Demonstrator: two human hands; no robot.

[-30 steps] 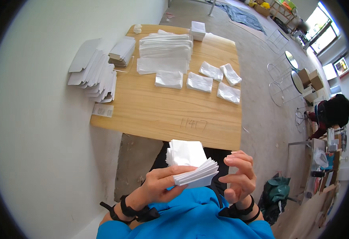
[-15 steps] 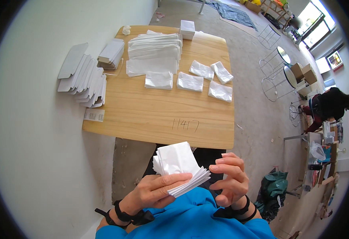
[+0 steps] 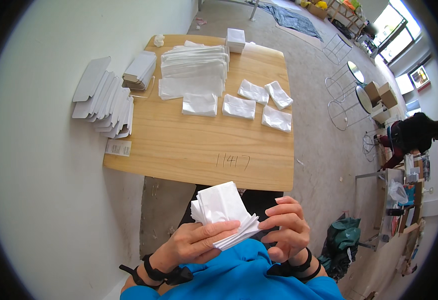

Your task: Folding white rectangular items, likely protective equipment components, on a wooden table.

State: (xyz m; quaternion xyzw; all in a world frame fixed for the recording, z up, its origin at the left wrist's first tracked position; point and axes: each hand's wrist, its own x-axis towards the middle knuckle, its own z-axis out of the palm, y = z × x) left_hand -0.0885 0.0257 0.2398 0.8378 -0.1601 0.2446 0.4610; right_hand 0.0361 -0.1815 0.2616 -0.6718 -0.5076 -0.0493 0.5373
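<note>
My left hand [image 3: 196,243] grips a thick stack of folded white tissues [image 3: 222,210], fanned at the lower right edge, held close to my chest below the table's near edge. My right hand [image 3: 287,229] is beside it, fingertips touching the fanned edge of the stack. Both wrists wear black straps. On the wooden table [image 3: 189,150] lie several flat white sachets [image 3: 239,106] in a loose row, and behind them a tall pile of white sheets [image 3: 194,67].
Flattened white cartons [image 3: 104,102] are fanned along the table's left edge against the wall. A small white box [image 3: 235,39] stands at the far edge. A paper label [image 3: 118,148] lies at the near left corner. Wire stools [image 3: 346,95] and a seated person [image 3: 411,137] are to the right.
The tissue stack has risen slightly and tilted more upright in my left hand. My right fingers have shifted along its fanned edge. The table looks closer in the view.
</note>
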